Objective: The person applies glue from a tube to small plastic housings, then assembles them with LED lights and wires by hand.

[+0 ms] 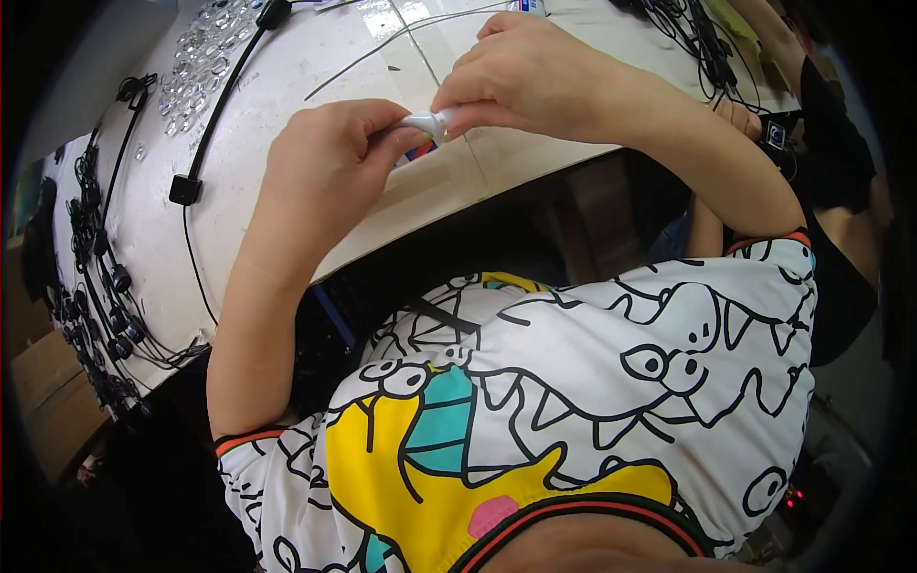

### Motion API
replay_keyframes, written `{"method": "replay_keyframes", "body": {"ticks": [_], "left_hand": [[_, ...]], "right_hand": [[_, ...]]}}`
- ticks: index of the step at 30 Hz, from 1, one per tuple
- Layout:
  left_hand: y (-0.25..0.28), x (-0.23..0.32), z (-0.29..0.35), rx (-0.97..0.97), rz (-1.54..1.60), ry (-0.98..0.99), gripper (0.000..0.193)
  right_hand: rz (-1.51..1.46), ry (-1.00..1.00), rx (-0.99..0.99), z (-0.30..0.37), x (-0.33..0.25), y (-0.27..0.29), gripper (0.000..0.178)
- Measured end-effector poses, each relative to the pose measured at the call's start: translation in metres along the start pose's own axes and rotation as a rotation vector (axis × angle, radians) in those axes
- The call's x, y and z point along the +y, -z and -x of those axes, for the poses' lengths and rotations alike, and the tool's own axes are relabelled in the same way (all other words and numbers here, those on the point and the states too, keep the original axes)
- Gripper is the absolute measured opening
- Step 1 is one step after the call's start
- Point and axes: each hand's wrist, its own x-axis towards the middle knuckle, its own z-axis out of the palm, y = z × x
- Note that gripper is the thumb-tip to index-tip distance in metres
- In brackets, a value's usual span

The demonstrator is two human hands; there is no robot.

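My left hand pinches a small white tapered piece, much like a nozzle or cap, between thumb and fingers. My right hand closes its thumb and fingertips on the right end of the same piece. Both hands meet just above the near edge of the table. Right below the piece, a blue and red patch shows; whether it belongs to the piece or lies behind it I cannot tell. Fingers cover much of the piece.
The white table carries many clear glassy discs at the far left. A black cable with a square block runs beside my left arm. Bundled black cables hang at the left edge and lie far right. Another person's hand is at right.
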Motion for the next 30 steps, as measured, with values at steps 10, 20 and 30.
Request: {"method": "replay_keyframes", "body": {"ticks": [10,20,30], "left_hand": [[0.008,-0.007,-0.007,-0.109,0.346,0.165,0.024],[0.018,-0.002,-0.007,-0.311,0.754,0.406,0.025],[0.014,0.000,-0.005,-0.178,0.472,0.137,0.021]], "right_hand": [[0.308,0.319,0.586,0.006,0.011,-0.012,0.005],[0.816,0.544,0.734,0.013,0.013,0.000,0.002],[0.079,0.133,0.455,0.014,0.006,-0.003,0.020]]}}
